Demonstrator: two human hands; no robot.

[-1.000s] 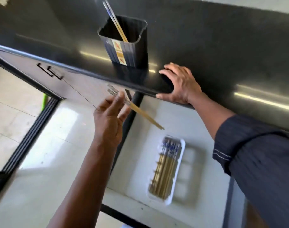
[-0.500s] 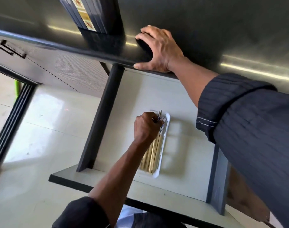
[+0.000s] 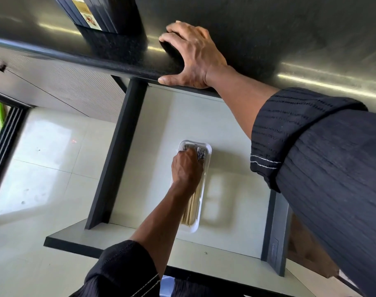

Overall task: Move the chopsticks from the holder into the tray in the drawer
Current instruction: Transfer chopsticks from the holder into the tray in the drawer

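Observation:
A narrow white tray [image 3: 191,229] lies on the pale floor of the open drawer [image 3: 230,125]. Several wooden chopsticks [image 3: 193,205] with blue patterned tops lie lengthwise in it. My left hand [image 3: 186,168] reaches down into the tray, fingers curled shut around the patterned ends of the chopsticks. My right hand [image 3: 194,57] lies flat on the edge of the dark countertop [image 3: 279,28], fingers spread, holding nothing. Only the lower part of the dark ribbed holder [image 3: 97,13] shows at the top; its inside is out of view.
The drawer has dark side walls [image 3: 116,151] and a front panel near my body. A closed cabinet front [image 3: 60,88] lies left of the drawer. Glossy floor tiles [image 3: 43,168] spread below left, with a dark sliding-door track at the far left.
My left hand carried a pair of chopsticks from beside the holder down into the tray and now rests over their patterned ends. My right hand stayed on the counter edge.

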